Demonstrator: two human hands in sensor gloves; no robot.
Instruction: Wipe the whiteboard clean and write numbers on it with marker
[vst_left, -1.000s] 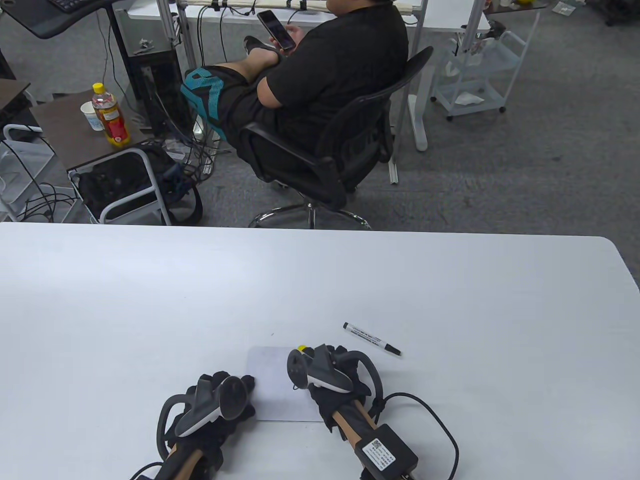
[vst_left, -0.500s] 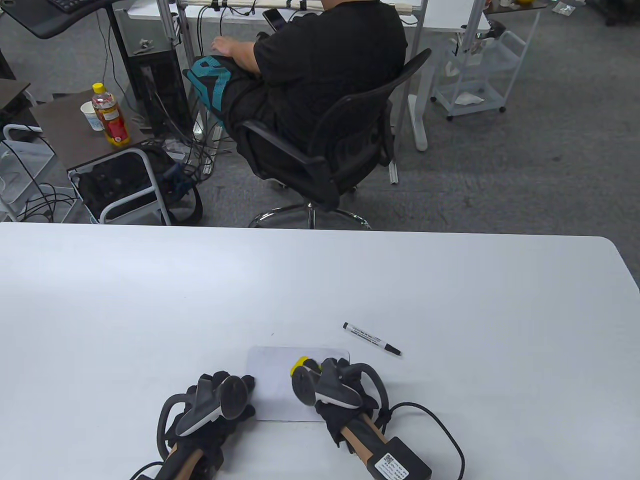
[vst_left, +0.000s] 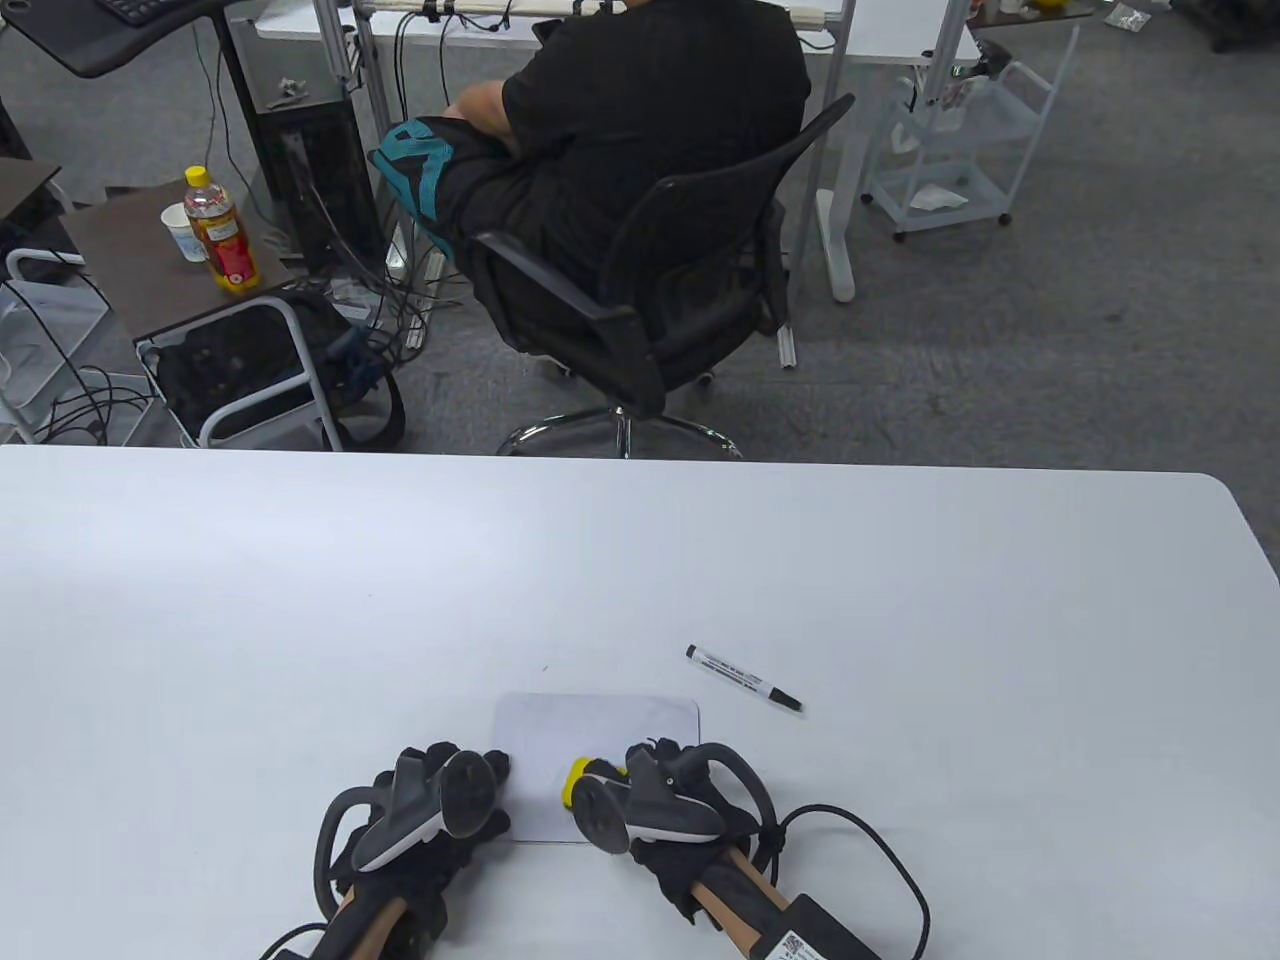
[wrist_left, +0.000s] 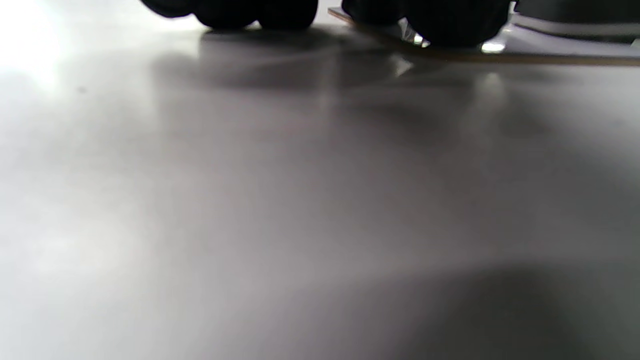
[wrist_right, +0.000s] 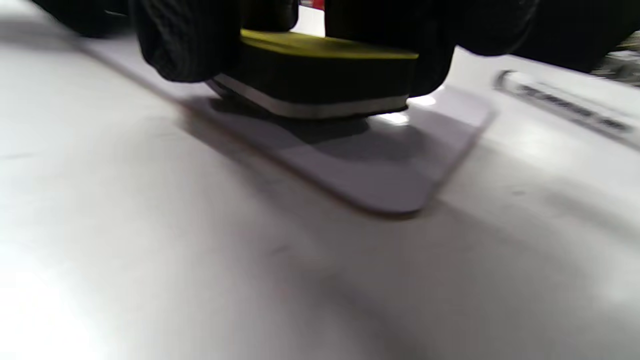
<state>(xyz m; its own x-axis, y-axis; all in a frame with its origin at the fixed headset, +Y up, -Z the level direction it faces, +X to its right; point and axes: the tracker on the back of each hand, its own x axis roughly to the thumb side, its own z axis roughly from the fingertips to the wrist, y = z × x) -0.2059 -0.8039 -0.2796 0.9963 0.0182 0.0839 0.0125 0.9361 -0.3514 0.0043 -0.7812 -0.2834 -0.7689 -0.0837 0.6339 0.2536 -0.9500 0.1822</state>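
Observation:
A small white whiteboard (vst_left: 590, 725) (wrist_right: 380, 175) lies flat near the table's front edge, its visible surface blank. My right hand (vst_left: 650, 785) grips a yellow-topped eraser (vst_left: 578, 782) (wrist_right: 320, 70) and presses it onto the board's near half. The fingertips (wrist_left: 450, 20) of my left hand (vst_left: 450, 790) press on the board's left edge; most of that hand is hidden under its tracker. A black-capped white marker (vst_left: 743, 678) (wrist_right: 565, 105) lies on the table just right of the board, untouched.
A white table (vst_left: 900, 600) stretches far and to both sides. Beyond its far edge a person sits in a black office chair (vst_left: 640, 310), back turned. A bottle (vst_left: 222, 232) and cup (vst_left: 183, 230) stand on a side cart at far left.
My right hand has dragged the eraser from the board's far edge toward me and slightly left. The left hand has stayed put. The seated person turned away.

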